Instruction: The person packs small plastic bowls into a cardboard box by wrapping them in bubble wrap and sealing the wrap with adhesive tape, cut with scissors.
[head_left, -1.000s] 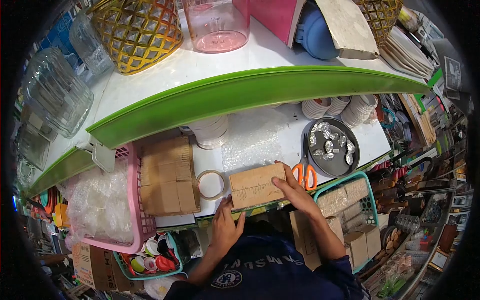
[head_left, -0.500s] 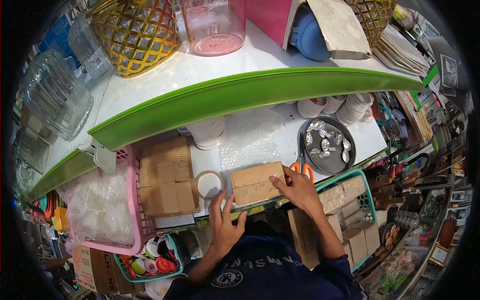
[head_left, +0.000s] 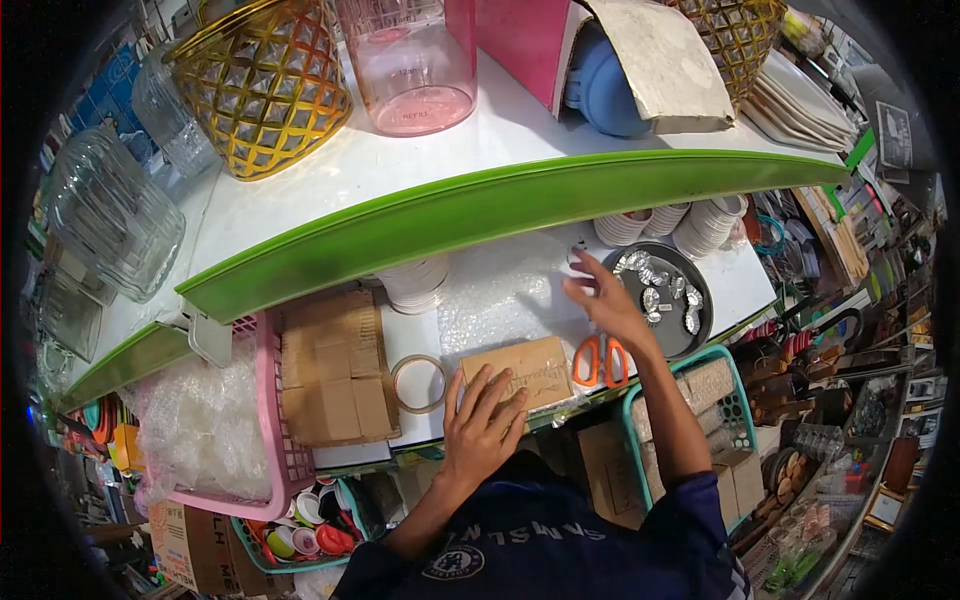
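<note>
A small brown cardboard box (head_left: pixel 535 362) lies on bubble wrap (head_left: pixel 500 285) spread over the white shelf. Flat across the box's near left side rest the fingers of my left hand (head_left: pixel 483 425), extended and open. My right hand (head_left: pixel 608 300) is raised over the right edge of the bubble wrap, fingers apart and nothing visible in them. Below it are orange-handled scissors (head_left: pixel 587 362), their blades hidden by the hand and arm. A roll of tape (head_left: pixel 419 384) lies left of the box.
A dark round pan (head_left: pixel 690 335) with small foil cups sits at right. Larger cardboard (head_left: pixel 335 370) and a pink basket (head_left: pixel 268 400) of plastic wrap stand left. The green-edged upper shelf (head_left: pixel 500 200) overhangs the work surface. A teal basket (head_left: pixel 745 400) is at lower right.
My right hand has left the box and moved up and away, past the scissors. My left hand has moved right onto the box. The view has shifted slightly.
</note>
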